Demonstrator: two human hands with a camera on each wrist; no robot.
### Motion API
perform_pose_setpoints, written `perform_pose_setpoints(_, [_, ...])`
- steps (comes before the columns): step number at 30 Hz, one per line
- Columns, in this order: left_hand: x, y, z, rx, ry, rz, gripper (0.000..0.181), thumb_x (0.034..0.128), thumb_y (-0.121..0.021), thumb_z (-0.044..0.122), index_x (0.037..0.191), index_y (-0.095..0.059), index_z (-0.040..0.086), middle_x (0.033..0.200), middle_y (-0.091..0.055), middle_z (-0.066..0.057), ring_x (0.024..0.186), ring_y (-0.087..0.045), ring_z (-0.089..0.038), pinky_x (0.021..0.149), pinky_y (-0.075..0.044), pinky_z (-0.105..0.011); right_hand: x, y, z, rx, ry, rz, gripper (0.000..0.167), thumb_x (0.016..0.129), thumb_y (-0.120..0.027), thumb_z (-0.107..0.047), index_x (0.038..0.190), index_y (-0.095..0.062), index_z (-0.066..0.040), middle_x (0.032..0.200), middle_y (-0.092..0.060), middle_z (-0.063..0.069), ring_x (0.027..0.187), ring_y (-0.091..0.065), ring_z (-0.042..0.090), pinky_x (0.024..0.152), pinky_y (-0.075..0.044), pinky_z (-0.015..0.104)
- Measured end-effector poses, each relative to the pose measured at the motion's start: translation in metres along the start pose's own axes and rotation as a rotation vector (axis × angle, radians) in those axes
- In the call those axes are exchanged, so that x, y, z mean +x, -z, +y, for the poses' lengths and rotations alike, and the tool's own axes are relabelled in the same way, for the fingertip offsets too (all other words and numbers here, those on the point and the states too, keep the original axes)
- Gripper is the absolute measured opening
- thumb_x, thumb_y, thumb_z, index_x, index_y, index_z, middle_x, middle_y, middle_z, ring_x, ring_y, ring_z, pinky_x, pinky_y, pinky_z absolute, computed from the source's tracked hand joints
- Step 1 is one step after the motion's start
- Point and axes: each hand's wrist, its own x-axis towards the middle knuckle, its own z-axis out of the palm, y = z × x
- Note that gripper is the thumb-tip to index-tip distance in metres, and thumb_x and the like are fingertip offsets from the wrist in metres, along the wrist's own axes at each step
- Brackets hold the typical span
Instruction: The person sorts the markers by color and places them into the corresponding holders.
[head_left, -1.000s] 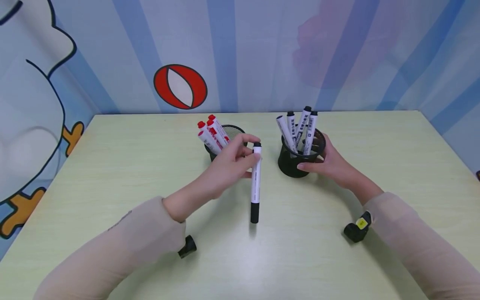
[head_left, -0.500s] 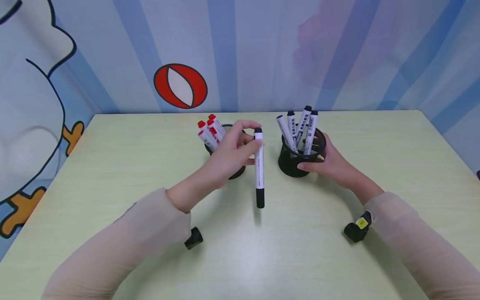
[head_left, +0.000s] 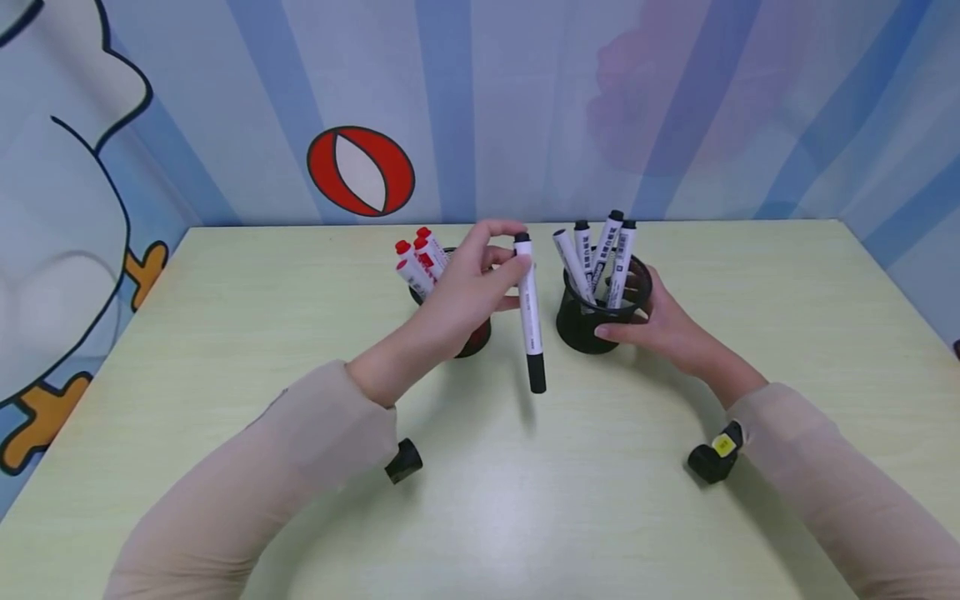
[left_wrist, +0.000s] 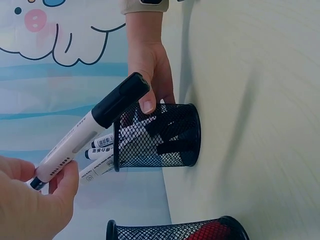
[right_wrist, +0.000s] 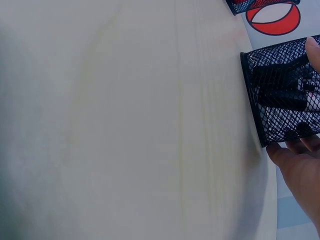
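My left hand [head_left: 468,287] pinches a black whiteboard marker [head_left: 529,304] near its upper end, the black cap pointing down above the table. In the left wrist view the marker [left_wrist: 75,142] slants across in front of the right-hand mesh cup [left_wrist: 160,135]. My right hand [head_left: 663,325] holds that black mesh pen cup [head_left: 585,329] by its right side, thumb in front and fingers behind. Several black markers [head_left: 621,265] stand in the cup, leaning different ways. Behind my left hand is a second mesh cup [head_left: 476,340], partly hidden, with several red markers [head_left: 420,262] in it.
Both cups stand on a pale wooden table [head_left: 300,333], whose back edge meets a blue striped backdrop [head_left: 510,108] with a printed red ball [head_left: 361,171]. A black wrist camera [head_left: 405,461] hangs under the left sleeve, another wrist camera [head_left: 712,462] under the right.
My left hand has moved away from me and slightly right with the marker, closer to the cup of black markers. The marker now tilts a little. My right hand and both cups stay put.
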Motion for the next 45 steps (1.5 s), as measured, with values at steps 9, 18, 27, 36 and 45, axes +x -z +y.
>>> perform_pose_setpoints(9, [0.006,-0.006,0.005,-0.036,-0.005,0.033,0.035,0.0948,-0.053,0.010,0.128,-0.041,0.015,0.110,-0.054,-0.013,0.101,-0.056,-0.023,0.080,-0.053,-0.041,0.001,0.000,-0.001,-0.006,0.012,0.004,0.090,0.079,-0.073,-0.010,0.144,-0.010,-0.012,0.145,-0.025,0.011,0.137,-0.019,0.029,0.109,-0.020,0.050])
perform_pose_setpoints(18, [0.013,-0.010,0.011,-0.086,-0.027,0.040,0.035,0.0959,-0.051,0.011,0.129,-0.040,0.015,0.109,-0.054,-0.013,0.101,-0.056,-0.023,0.081,-0.053,-0.038,0.000,-0.001,-0.001,0.002,0.020,0.007,0.090,0.079,-0.073,-0.009,0.143,-0.010,-0.010,0.144,-0.026,0.012,0.137,-0.020,0.030,0.109,-0.021,0.050])
perform_pose_setpoints(27, [0.022,-0.017,0.019,-0.122,-0.048,0.068,0.036,0.0958,-0.051,0.012,0.130,-0.038,0.015,0.111,-0.053,-0.013,0.102,-0.057,-0.022,0.082,-0.052,-0.037,0.000,0.000,-0.001,-0.003,0.005,-0.002,0.091,0.080,-0.072,-0.011,0.144,-0.008,-0.013,0.146,-0.024,0.010,0.137,-0.019,0.029,0.109,-0.021,0.051])
perform_pose_setpoints(36, [0.029,-0.023,0.022,-0.167,-0.076,0.095,0.035,0.0958,-0.051,0.011,0.128,-0.039,0.014,0.108,-0.054,-0.014,0.100,-0.058,-0.023,0.083,-0.052,-0.038,0.000,0.000,0.000,0.002,0.007,-0.005,0.092,0.080,-0.072,-0.010,0.145,-0.007,-0.013,0.147,-0.023,0.011,0.137,-0.019,0.029,0.108,-0.021,0.052])
perform_pose_setpoints(45, [0.039,-0.029,0.025,-0.234,-0.096,0.148,0.032,0.0953,-0.052,0.012,0.125,-0.041,0.017,0.106,-0.053,-0.011,0.096,-0.058,-0.021,0.081,-0.053,-0.035,0.000,0.000,-0.002,-0.008,0.010,-0.006,0.091,0.081,-0.072,-0.011,0.145,-0.007,-0.013,0.147,-0.022,0.011,0.137,-0.018,0.029,0.108,-0.021,0.052])
